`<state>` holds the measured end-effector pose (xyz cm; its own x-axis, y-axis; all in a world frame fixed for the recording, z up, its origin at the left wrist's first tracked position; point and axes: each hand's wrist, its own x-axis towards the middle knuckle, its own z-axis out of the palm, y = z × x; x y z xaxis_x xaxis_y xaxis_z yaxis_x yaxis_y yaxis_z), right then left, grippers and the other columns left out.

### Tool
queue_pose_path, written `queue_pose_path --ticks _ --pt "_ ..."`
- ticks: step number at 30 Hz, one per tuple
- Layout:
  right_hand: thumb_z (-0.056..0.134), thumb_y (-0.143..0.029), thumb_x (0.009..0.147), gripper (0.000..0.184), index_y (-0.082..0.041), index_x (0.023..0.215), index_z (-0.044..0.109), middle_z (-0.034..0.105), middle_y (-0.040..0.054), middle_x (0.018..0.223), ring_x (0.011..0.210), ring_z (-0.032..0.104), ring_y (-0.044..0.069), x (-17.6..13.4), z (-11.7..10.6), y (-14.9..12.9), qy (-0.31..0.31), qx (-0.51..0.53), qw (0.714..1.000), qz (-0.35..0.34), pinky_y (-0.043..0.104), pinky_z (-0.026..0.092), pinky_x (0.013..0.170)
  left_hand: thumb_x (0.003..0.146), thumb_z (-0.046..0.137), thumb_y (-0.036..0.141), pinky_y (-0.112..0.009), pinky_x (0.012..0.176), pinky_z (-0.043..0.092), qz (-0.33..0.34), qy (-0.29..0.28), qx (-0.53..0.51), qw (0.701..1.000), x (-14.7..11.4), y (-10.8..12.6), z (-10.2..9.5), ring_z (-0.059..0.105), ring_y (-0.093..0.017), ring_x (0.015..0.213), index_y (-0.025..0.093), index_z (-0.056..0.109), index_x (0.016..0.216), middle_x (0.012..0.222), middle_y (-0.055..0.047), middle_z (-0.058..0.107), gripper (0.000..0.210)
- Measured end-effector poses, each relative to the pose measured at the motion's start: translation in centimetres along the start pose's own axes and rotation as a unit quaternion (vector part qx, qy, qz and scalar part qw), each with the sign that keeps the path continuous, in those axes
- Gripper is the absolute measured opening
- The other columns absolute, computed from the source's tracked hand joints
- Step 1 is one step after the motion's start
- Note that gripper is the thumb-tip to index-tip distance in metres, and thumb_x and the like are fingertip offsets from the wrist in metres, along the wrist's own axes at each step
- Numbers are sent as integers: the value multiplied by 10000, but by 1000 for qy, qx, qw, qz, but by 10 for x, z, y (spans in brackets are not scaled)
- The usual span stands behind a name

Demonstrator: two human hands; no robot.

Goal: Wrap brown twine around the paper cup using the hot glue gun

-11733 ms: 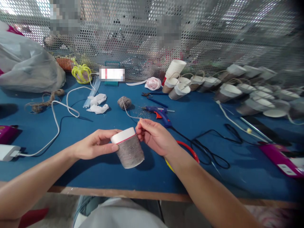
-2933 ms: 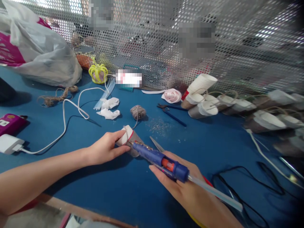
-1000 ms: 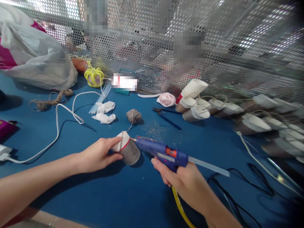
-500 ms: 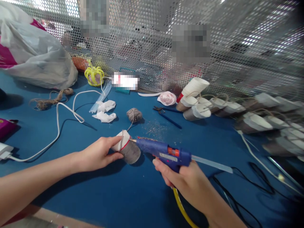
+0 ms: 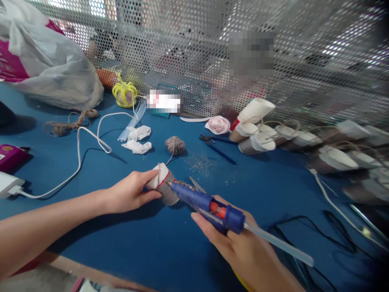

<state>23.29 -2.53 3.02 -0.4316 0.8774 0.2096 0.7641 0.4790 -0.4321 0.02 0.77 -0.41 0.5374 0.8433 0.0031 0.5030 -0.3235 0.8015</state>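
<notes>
A paper cup [image 5: 169, 194], partly wrapped in grey yarn with a red line round its white part, lies tilted in my left hand [image 5: 135, 190]. My thumb and fingers close around its white end. My right hand [image 5: 231, 239] grips a blue glue gun [image 5: 197, 198], whose metal nozzle is at the yarn edge of the cup; whether it touches I cannot tell. A clear glue stick [image 5: 279, 243] sticks out of the gun's back. From the cup a strand runs to a ball of grey yarn [image 5: 174, 145]. Behind the gun shows a pointed metal blade [image 5: 197, 184], mostly hidden.
Blue-handled pliers [image 5: 220, 150] and a pale pink ribbon roll [image 5: 218, 125] lie beyond the gun. Several wrapped cups [image 5: 257, 144] stand at the right, near black cables [image 5: 322, 225]. A white cable [image 5: 79, 154] crosses the left side. A plastic bag [image 5: 60, 65] rests against the perforated metal screen [image 5: 194, 52].
The glue gun has rolled in my right hand, so its top faces me more, and its nozzle sits slightly lower and left. The blade behind it has come into view.
</notes>
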Motion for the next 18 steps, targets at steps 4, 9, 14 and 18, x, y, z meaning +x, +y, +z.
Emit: queue_pose_path --ticks 4,9,14,18 --pt "398 -372 846 287 -225 752 626 647 38 676 597 620 172 4 -2 -2 36 -38 998 -30 257 499 513 812 496 271 -212 610 396 -1 0 -4 1000 0 0 0 528 -126 662 127 516 989 764 -19 613 229" --pt "430 -373 834 241 -236 734 601 610 13 608 533 587 156 -1 1 2 25 -32 998 -42 249 475 481 808 503 272 -204 576 381 -3 4 3 1000 -1 1 0 518 -122 640 127 515 985 752 -16 610 229" --pt "446 -368 825 201 -234 752 577 594 4 598 527 577 158 -3 5 2 26 -11 999 -44 260 464 481 812 500 274 -198 582 380 8 5 0 1000 -1 -1 1 522 -117 648 138 509 999 772 -14 612 232" --pt "484 -319 811 133 -236 714 523 586 -11 592 534 584 145 -1 6 -1 28 0 998 -54 238 461 479 809 499 280 -190 550 366 1 10 6 1000 0 -2 2 499 -111 621 130 519 941 743 -13 602 201"
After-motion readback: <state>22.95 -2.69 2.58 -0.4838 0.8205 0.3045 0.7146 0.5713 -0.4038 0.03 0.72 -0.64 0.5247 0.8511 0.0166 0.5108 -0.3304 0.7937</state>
